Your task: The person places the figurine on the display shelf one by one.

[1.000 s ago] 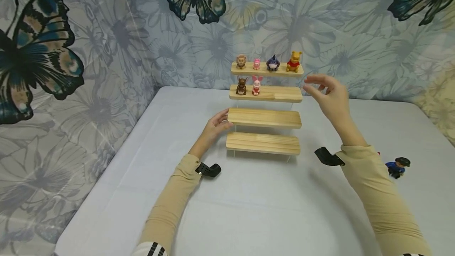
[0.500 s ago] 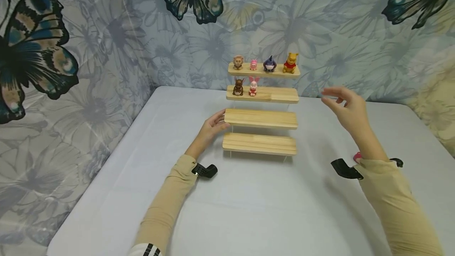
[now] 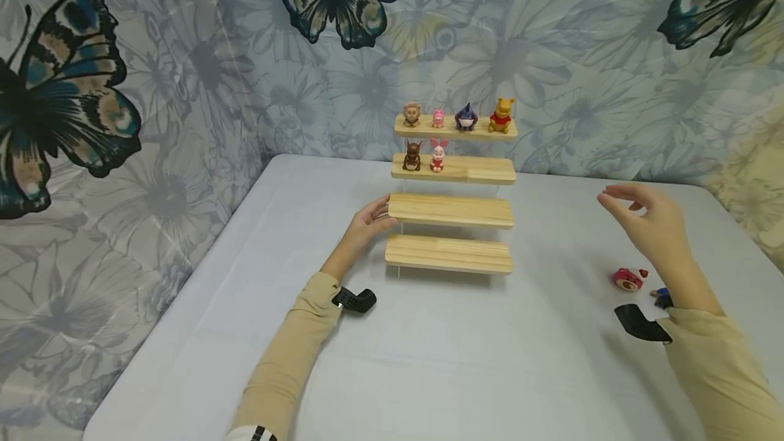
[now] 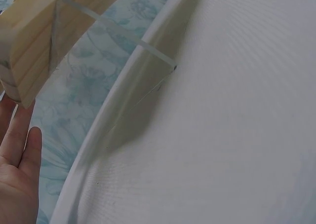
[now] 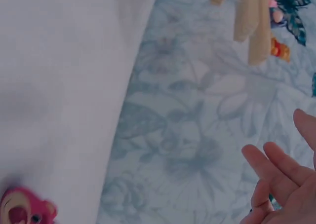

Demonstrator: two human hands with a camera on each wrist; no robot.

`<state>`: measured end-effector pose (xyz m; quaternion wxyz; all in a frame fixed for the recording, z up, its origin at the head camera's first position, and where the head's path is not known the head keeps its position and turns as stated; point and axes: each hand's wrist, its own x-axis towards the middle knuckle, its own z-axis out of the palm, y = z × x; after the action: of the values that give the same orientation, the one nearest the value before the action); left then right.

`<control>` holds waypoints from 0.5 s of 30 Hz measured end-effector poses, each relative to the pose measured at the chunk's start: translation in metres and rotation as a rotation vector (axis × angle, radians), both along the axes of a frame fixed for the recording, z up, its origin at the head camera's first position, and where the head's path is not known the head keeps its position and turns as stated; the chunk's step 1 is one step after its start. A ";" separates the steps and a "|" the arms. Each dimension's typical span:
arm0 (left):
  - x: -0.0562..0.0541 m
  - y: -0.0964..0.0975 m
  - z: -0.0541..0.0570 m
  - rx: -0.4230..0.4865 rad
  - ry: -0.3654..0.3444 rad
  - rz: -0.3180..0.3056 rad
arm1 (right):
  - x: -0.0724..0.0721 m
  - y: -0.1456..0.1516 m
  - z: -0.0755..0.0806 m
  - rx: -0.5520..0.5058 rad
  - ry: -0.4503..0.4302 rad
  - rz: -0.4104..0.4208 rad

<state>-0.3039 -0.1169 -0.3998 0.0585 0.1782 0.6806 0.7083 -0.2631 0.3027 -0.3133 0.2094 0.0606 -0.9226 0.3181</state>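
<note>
A wooden stepped display shelf (image 3: pixel 450 252) with clear supports stands on the white table. My left hand (image 3: pixel 365 229) touches the left end of its third tier down; in the left wrist view its straight fingers (image 4: pixel 18 135) meet the board's corner. Over the table's right side, my right hand (image 3: pixel 655 226) hangs with fingers loosely bent and nothing in them. Below it lies a pink-red bear figurine (image 3: pixel 627 280), also at the lower left of the right wrist view. A blue figurine (image 3: pixel 661 297) beside it is partly hidden by my right forearm.
The top tier bears a lion-like figurine (image 3: pixel 412 114), a small pink one (image 3: pixel 437 118), a purple donkey (image 3: pixel 466 118) and a yellow bear in red (image 3: pixel 501 116). On the second tier sit a brown eared figurine (image 3: pixel 412 156) and a pink long-eared one (image 3: pixel 437 156). A butterfly-patterned backdrop (image 3: pixel 551 73) stands behind.
My right hand has moved away from the shelf, right and down, nearer the loose figurines. The pink-red bear has come into view. My left hand stays at the shelf end.
</note>
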 end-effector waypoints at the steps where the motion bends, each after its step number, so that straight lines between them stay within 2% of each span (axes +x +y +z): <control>1: 0.000 0.000 0.001 -0.001 0.002 -0.001 | 0.002 0.005 -0.002 0.008 -0.004 -0.003; 9: -0.002 -0.001 0.003 0.024 0.016 -0.017 | 0.012 0.023 -0.011 0.026 -0.061 0.012; 15: -0.001 0.000 0.000 0.065 0.011 -0.034 | 0.015 0.034 -0.020 0.097 -0.107 0.047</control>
<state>-0.3054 -0.1167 -0.4003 0.0610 0.1955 0.6543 0.7280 -0.2482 0.3372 -0.3336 0.1490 0.0752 -0.9451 0.2808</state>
